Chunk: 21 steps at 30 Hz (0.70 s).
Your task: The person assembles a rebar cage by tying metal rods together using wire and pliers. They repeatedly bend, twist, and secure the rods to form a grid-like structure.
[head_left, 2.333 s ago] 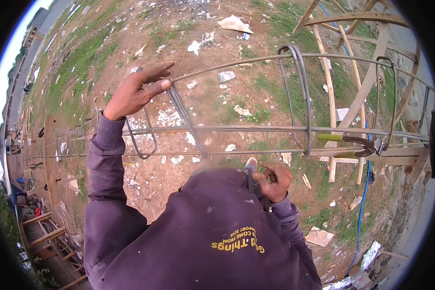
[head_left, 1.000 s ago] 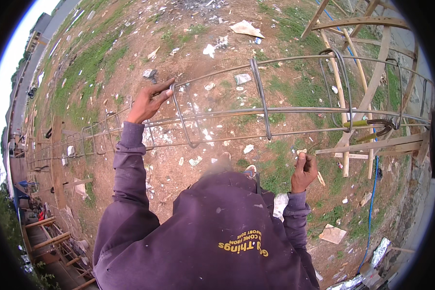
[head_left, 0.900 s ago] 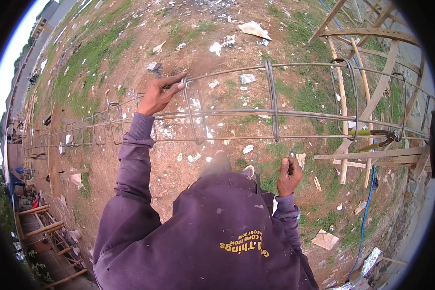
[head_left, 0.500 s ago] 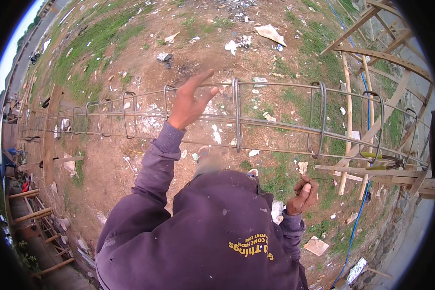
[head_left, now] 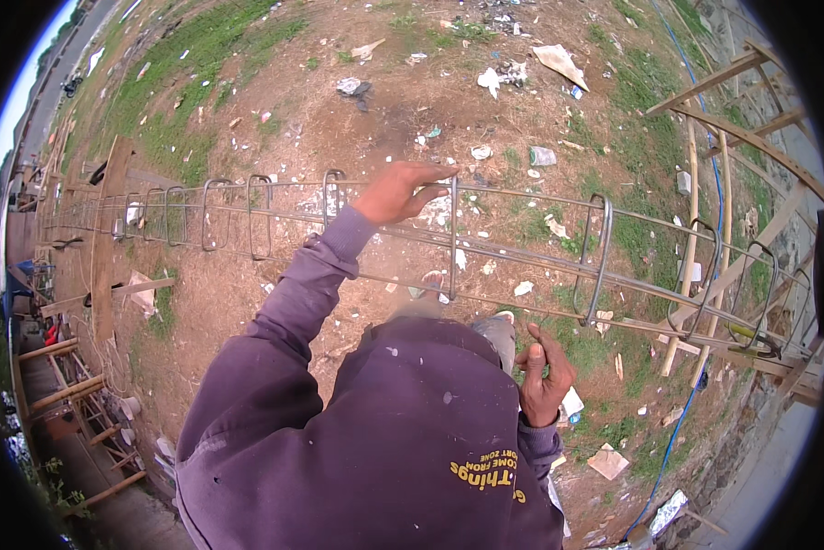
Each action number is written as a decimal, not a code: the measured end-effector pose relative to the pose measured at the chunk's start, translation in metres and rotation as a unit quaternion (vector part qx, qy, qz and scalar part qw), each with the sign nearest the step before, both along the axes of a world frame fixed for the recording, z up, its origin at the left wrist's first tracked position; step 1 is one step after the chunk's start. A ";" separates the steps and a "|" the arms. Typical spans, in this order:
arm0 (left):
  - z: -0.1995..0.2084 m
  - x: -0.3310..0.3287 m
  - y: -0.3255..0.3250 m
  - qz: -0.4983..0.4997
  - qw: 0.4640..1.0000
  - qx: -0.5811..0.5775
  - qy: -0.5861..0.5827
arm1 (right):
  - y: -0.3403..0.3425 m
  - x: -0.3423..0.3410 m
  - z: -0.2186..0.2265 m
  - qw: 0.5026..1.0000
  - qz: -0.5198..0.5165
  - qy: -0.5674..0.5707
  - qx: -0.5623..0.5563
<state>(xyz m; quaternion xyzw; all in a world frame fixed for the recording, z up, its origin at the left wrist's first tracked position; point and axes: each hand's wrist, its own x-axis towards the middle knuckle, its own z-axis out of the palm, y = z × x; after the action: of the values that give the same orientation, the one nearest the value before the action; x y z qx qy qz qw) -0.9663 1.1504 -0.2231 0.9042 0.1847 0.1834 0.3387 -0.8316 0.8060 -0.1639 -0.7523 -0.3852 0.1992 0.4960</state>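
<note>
A long rebar cage (head_left: pixel 513 262) of thin steel bars with square stirrups stretches from left to right in front of me. My left hand (head_left: pixel 398 194) reaches over its far top bar, with the fingers and thumb closing on the upper corner of a steel stirrup (head_left: pixel 453 240). My right hand (head_left: pixel 548 378) is raised on the near side, apart from the cage. Its fingers are curled and the thumb is up; whatever lies in them, if anything, is too small to make out. Yellow-handled pliers (head_left: pixel 744 332) rest near the cage's right end.
Wooden supports stand at the right (head_left: pixel 705 87), and a wooden post (head_left: pixel 109 238) is at the left. A blue hose (head_left: pixel 670 438) runs along the ground at right. Litter and grass patches dot the dirt. My feet are just below the cage.
My left hand has moved right from open above the bar onto the stirrup. My right hand has come nearer my body and turned. The view has shifted slightly.
</note>
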 end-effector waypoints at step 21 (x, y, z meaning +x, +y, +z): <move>-0.005 -0.164 -0.007 0.357 0.923 0.130 -0.066 | 0.049 -0.060 -0.007 0.988 0.148 -0.044 -0.026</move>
<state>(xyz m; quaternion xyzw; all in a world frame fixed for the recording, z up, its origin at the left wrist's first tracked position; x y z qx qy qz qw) -1.1301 1.1438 -0.2279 0.8002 0.4471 0.3739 0.1416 -0.8919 0.8550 -0.1707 -0.7074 -0.5085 0.2474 0.4241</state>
